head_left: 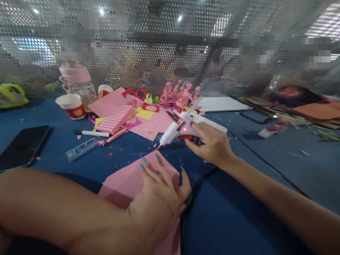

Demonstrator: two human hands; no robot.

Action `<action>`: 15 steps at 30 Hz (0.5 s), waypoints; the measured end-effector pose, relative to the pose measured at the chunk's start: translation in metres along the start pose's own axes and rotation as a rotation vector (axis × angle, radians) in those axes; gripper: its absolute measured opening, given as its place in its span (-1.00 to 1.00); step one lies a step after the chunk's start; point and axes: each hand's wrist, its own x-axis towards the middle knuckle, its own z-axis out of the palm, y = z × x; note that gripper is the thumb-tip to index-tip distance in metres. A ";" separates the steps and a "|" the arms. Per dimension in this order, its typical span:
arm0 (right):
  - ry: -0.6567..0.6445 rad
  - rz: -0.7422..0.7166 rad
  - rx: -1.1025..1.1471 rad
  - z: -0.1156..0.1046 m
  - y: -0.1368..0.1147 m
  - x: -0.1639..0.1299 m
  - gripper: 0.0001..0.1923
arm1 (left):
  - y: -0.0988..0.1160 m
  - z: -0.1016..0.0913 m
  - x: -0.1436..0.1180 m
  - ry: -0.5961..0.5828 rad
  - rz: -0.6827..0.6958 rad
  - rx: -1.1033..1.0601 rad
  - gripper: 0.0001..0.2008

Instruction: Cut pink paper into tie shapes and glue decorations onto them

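Glue gun (183,128) is what I watch: white, its indicator glowing red, lying at a slant just beyond the far edge of the pink paper sheet (138,180) on the blue counter (239,212). Its long axis runs from the nozzle, low and to the left, up and away to the right toward the handle. The nozzle tip hangs just off the sheet's far corner; I cannot tell whether it touches the paper.

My right hand (212,145) is the nearer one to the gun. It comes in from the right of the sheet, wrist low over the counter, fingers curled around the gun's body and handle, with one finger near the trigger. The grip looks closed on the gun, though the palm hides part of the contact.

My left hand (159,198) lies flat on the sheet, fingers spread and pointing toward the nozzle, pressing the paper down and gripping nothing. The forearm crosses in from the left, close to the camera.

Beyond the sheet sits a heap of pink and yellow paper scraps (143,120); to the sheet's far left lie a marker (91,133), a clear ruler (83,148), a phone (22,147) and a paper cup (71,105).
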 end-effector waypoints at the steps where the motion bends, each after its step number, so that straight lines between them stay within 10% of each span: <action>1: -0.002 0.000 0.006 0.000 0.000 0.000 -0.72 | 0.001 0.001 0.000 0.007 -0.007 0.007 -0.47; 15: -0.001 -0.003 0.017 0.002 0.000 0.000 -0.71 | -0.001 0.000 0.001 0.020 0.018 0.003 -0.47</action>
